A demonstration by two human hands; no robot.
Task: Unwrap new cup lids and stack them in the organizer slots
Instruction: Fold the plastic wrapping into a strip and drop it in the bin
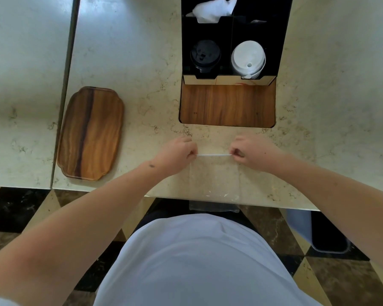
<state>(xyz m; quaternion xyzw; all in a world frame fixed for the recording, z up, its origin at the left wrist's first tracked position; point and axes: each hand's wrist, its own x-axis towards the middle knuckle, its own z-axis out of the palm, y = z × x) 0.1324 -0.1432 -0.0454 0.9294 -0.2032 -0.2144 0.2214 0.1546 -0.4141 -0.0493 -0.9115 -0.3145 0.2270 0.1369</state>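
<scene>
An empty clear plastic wrapper hangs flat over the counter's front edge. My left hand and my right hand each pinch one end of its top edge and hold it stretched between them. Behind them stands the black organizer. Its left front slot holds a stack of black lids. The right front slot holds a stack of white lids, leaning slightly. White napkins fill a rear slot.
A wooden tray lies on the marble counter to the left. The organizer's wooden front panel faces me. A seam splits the counter at left. A grey bin stands on the floor at right.
</scene>
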